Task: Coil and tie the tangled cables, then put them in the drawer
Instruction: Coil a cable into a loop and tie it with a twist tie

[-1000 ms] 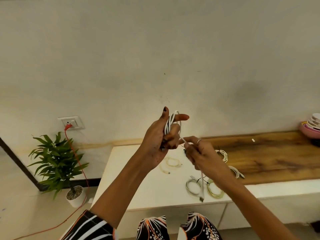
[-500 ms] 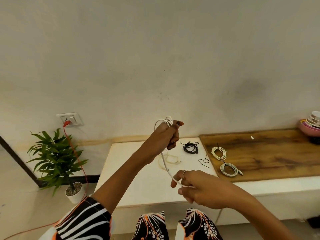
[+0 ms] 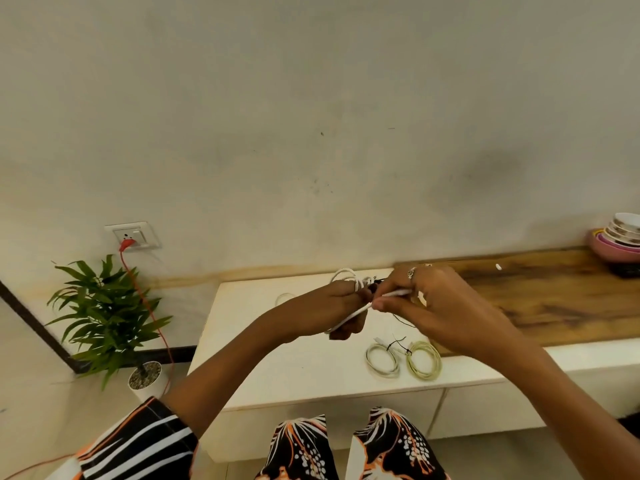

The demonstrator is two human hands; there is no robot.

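Raised from below, the right hand (image 3: 446, 313) now pinches the white cable (image 3: 360, 308) beside the left hand (image 3: 332, 306) gripping its loops, so coiling continues.

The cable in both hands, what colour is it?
White cable, held by the left hand and right hand; head view.

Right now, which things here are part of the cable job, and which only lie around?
Job: white cable held by left hand and right hand; two tied coils on the white table.

Not job: potted plant, wall socket, stacked bowls.
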